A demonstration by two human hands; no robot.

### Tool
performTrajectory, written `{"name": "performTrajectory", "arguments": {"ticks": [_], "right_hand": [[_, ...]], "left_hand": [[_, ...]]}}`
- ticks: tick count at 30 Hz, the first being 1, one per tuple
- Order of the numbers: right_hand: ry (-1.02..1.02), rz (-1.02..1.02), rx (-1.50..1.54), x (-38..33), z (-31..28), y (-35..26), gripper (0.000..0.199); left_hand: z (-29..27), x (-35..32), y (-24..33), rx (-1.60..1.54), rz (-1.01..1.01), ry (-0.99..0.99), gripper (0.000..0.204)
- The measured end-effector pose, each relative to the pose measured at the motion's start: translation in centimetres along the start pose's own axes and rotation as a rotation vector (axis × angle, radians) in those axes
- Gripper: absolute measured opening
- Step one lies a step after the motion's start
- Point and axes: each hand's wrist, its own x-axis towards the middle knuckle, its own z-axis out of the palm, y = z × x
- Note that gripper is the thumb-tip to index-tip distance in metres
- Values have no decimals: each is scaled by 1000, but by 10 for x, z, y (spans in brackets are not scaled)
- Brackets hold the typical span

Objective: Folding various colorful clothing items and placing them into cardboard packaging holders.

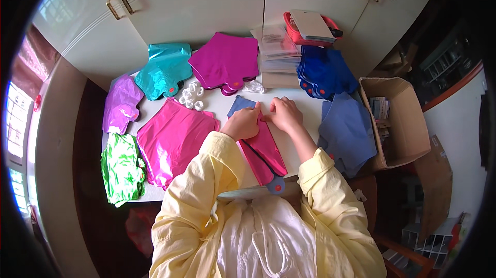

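Note:
In front of me on the white table lies a folded pink foil balloon (266, 149), flat and uninflated, narrowed into a long strip. Grey-blue foil (242, 103) shows at its far end, and a grey-blue tab with a red dot (278, 187) sticks out at the near end. My left hand (244, 124) is closed over the strip's upper part, thumb side up. Beside it, my right hand (285, 114) has curled fingers whose tips meet the strip's right edge. How much foil lies inside the fingers is partly hidden.
Flat foil stacks in pink (175, 136), green (123, 169), purple (122, 103), teal (164, 71), magenta (226, 61), dark blue (326, 71) and grey-blue (349, 130) surround the work. White rolls (190, 97), clear bags (278, 45), a red basket (293, 34) and a cardboard box (408, 128) stand nearby.

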Motion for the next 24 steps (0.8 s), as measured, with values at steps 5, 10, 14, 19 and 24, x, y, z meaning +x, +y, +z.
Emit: {"name": "performTrajectory", "arguments": {"ticks": [5,10,14,19,24], "right_hand": [[-38,11,-60,-18,-4,2,46],[-12,-26,-78,-35,-4,6,51],[28,-99,-106,-48,0,15,56],[112,-168,-135,-73,3,25,58],[151,-224,-117,-97,3,35,59]], "left_hand": [[1,0,0,9,2,13,62],[0,3,-1,20,-14,-20,65],[4,5,-4,25,-3,-4,67],[10,7,-10,24,7,22,69],[3,4,-2,21,-30,-7,66]]}}
